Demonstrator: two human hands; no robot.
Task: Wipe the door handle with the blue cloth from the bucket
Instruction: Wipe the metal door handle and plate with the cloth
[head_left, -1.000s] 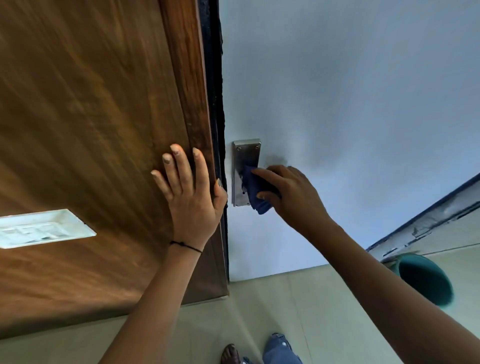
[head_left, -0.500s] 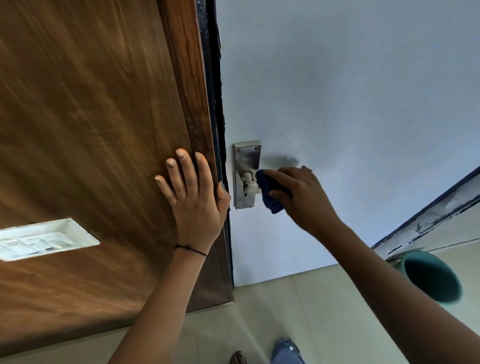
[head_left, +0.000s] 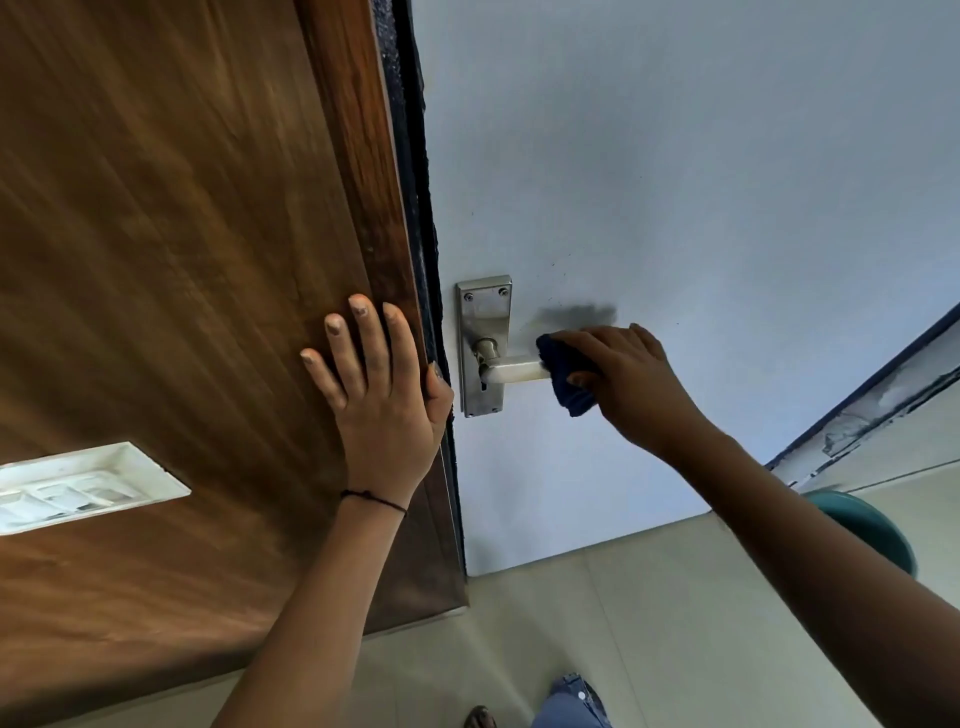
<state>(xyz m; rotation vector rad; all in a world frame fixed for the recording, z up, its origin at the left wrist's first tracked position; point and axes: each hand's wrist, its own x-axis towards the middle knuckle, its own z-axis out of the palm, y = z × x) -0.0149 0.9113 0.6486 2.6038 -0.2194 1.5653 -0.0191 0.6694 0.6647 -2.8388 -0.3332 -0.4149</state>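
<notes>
A steel lever door handle (head_left: 511, 370) juts from its backplate (head_left: 484, 312) on the pale grey door. My right hand (head_left: 631, 382) grips a dark blue cloth (head_left: 566, 376) wrapped around the lever's outer end, hiding that end. My left hand (head_left: 382, 387) lies flat with fingers spread on the brown wooden panel (head_left: 171, 270) just left of the door's edge. The teal bucket (head_left: 867, 525) stands on the floor at the right, partly behind my right forearm.
A white switch plate (head_left: 78, 486) is set into the wooden panel at lower left. A dark strip (head_left: 415, 208) runs between panel and door. Beige floor tiles (head_left: 597, 623) lie below, with my foot and jeans (head_left: 569, 706) at the bottom edge.
My right hand has slid the cloth rightward from the backplate along the lever to its outer end, uncovering the lever's base. My left hand has stayed pressed on the panel.
</notes>
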